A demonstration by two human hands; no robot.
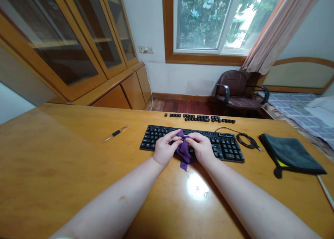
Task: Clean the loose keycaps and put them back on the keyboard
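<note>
A black keyboard (224, 145) lies across the middle of the wooden desk (52, 162). Over its front edge, my left hand (165, 149) and my right hand (201, 147) both pinch a small purple cloth (184, 152) between them. The cloth bunches between my fingers and hangs down onto the desk. Both hands rest on the keys, fingers curled closed on the cloth. A row of loose black keycaps (200, 118) sits behind the keyboard near the desk's far edge.
The keyboard's coiled black cable (246, 140) lies to the right. A folded dark grey cloth (291, 154) with a yellow corner sits at far right. A clear pen-like tool (115, 133) lies left. A brown chair (235, 91), a bed and cabinets stand beyond the desk.
</note>
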